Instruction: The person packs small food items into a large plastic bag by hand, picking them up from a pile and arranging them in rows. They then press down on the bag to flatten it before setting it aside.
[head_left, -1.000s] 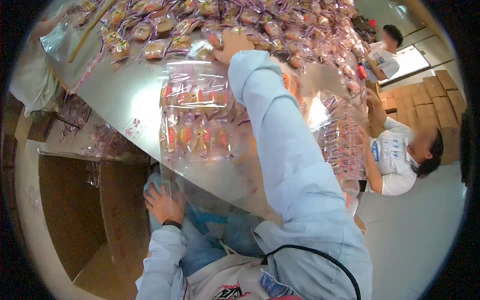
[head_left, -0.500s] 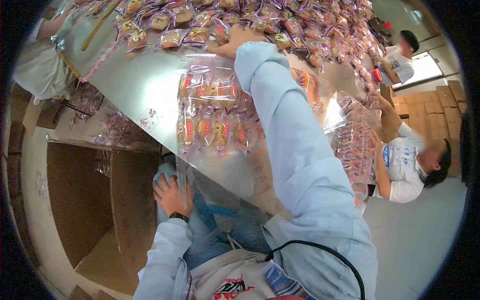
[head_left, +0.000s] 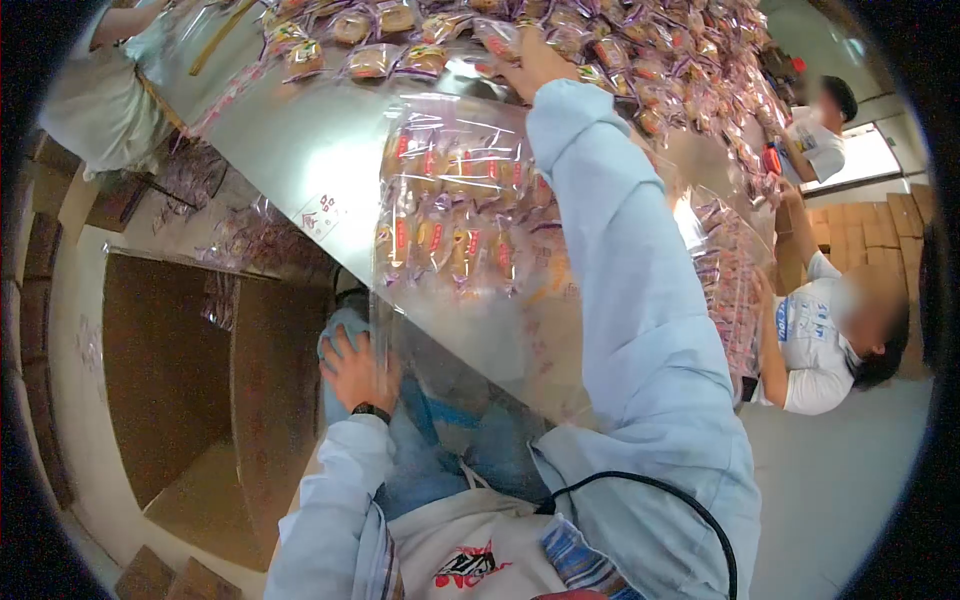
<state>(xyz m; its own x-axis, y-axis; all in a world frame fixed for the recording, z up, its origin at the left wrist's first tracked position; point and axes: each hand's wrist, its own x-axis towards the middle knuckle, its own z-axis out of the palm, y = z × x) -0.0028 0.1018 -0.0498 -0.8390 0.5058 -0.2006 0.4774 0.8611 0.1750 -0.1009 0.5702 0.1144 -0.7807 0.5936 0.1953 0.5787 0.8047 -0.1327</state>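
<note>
My right hand (head_left: 540,66) reaches to the far side of the metal table, thumb and fingers closed about a wrapped pastry (head_left: 496,40) at the near edge of a pile. Below that arm lies a large clear plastic bag (head_left: 455,110) holding rows of wrapped pastries (head_left: 430,245) with red labels. The bag's near end hangs over the table edge. My left hand (head_left: 358,372), wearing a dark watch, rests on my knee with its fingers spread, beside the hanging plastic. It holds nothing.
Many loose wrapped pastries (head_left: 610,55) cover the far table. An open cardboard box (head_left: 170,380) stands at my left. At right, a person in a white shirt (head_left: 815,335) handles another filled bag (head_left: 725,290). Two more people stand farther off. Stacked cartons (head_left: 865,240) are behind.
My right hand has shifted right along the pile's edge, and the wrapped pastry by its fingers has moved with it. My left hand stays on my knee. The whole view has shifted slightly.
</note>
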